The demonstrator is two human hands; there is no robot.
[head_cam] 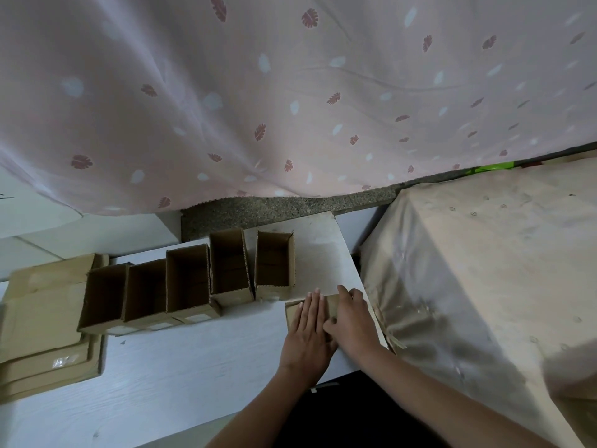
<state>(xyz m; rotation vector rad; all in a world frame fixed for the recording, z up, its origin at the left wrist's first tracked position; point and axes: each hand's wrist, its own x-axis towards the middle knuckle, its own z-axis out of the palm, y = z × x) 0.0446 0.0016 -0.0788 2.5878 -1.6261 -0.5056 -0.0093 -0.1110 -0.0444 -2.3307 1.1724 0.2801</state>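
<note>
While the flattened cardboard box lies at the table's right edge under both hands, the left hand presses it straight-fingered and the right hand curls round its right side.

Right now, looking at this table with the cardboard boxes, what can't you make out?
All from the head view.
Flat cardboard piece: mostly covered by the left hand and right hand, so its full shape is hidden.
Right hand's fingers: bunched together, so I cannot tell whether they grip or press.
Cardboard stack: cut off by the left frame edge.
Whatever sits at right: hidden under a pale cover.
</note>
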